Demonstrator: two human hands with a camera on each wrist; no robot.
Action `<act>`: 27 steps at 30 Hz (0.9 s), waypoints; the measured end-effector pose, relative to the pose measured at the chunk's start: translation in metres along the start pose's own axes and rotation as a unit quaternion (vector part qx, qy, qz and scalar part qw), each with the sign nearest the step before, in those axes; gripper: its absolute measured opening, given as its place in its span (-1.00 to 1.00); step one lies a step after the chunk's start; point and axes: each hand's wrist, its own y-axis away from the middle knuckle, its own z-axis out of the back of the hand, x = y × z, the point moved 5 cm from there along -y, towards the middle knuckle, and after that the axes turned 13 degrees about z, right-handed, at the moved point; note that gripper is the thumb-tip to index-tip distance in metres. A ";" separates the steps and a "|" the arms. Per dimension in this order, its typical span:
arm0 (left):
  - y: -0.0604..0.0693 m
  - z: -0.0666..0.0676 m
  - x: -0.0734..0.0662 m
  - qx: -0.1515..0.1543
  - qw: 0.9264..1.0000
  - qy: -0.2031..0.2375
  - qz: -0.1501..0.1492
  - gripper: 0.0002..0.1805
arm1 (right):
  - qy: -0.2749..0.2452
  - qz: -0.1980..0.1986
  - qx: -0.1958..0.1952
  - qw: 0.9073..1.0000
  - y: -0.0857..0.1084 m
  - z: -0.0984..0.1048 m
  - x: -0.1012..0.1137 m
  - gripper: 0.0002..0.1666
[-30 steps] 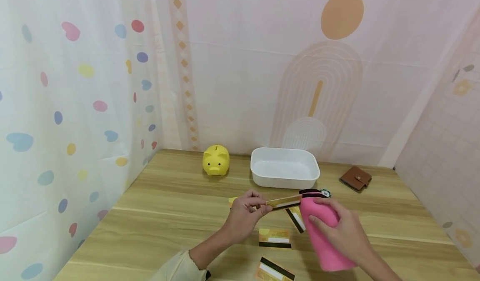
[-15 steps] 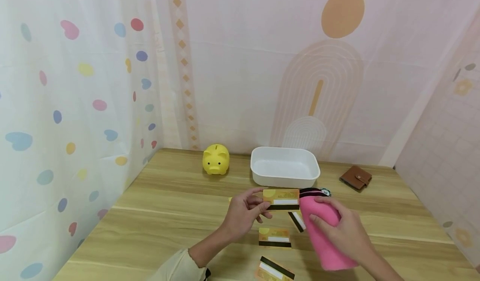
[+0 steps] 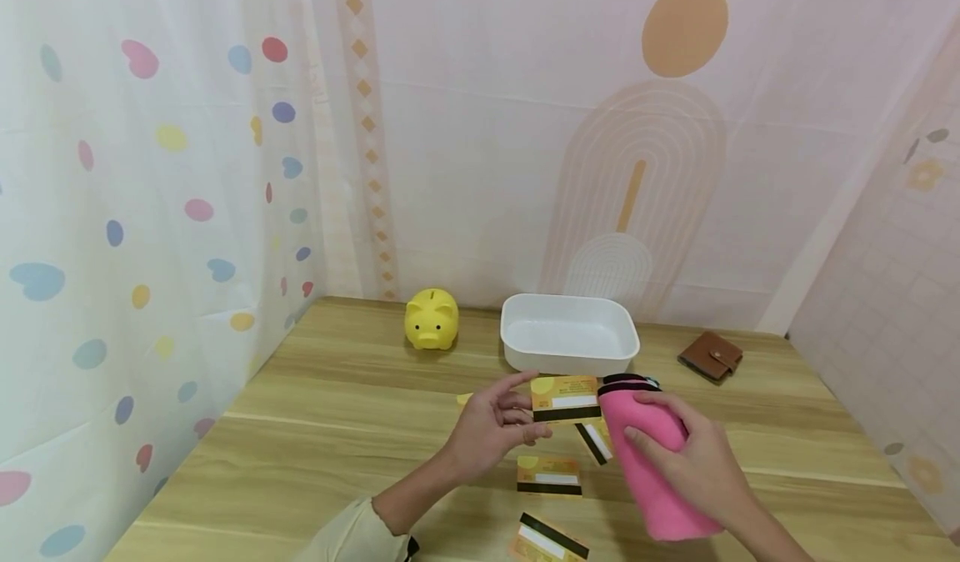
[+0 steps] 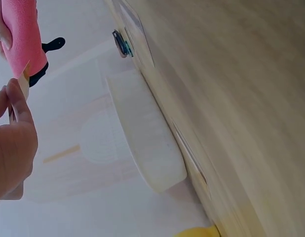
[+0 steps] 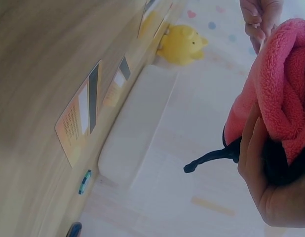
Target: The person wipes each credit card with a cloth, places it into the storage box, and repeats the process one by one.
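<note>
My left hand (image 3: 491, 420) holds a yellow bank card (image 3: 566, 399) with a black stripe between thumb and fingers; in the left wrist view the card (image 4: 24, 81) is seen nearly edge-on. The card's right end is at the black-trimmed mouth of a pink plush pouch (image 3: 652, 470). Whether its edge is inside cannot be told. My right hand (image 3: 693, 454) grips the pouch from the right, fingers and thumb round it. In the right wrist view the fuzzy pouch (image 5: 281, 84) shows a black strap hanging off it.
More cards lie on the table: one (image 3: 549, 477) in the middle, one (image 3: 551, 539) in front, one (image 3: 596, 441) partly behind the pouch. Behind stand a yellow piggy bank (image 3: 432, 320), a white tub (image 3: 570, 362) and a brown wallet (image 3: 711, 356). A small teal-edged disc (image 5: 85, 181) lies near the tub.
The card has turned from a slanted, nearly edge-on view to facing the head camera. My left fingers have spread along its left end. The pouch has tilted and shifted slightly right.
</note>
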 end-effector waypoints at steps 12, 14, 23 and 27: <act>-0.001 0.005 0.003 -0.032 0.999 -0.039 0.019 -0.29 | 0.005 0.001 -0.008 1.000 -0.001 0.003 0.007 -0.51; -0.001 0.005 0.003 -0.036 0.998 -0.050 0.016 -0.30 | 0.000 0.018 -0.015 1.000 -0.001 0.001 0.010 -0.52; -0.001 0.001 0.000 -0.040 0.995 -0.085 -0.024 -0.33 | -0.013 0.096 -0.028 0.995 -0.004 -0.011 0.027 -0.51; -0.001 0.000 -0.002 -0.043 0.992 -0.108 -0.048 -0.34 | -0.021 0.112 -0.024 0.993 -0.006 -0.017 0.034 -0.53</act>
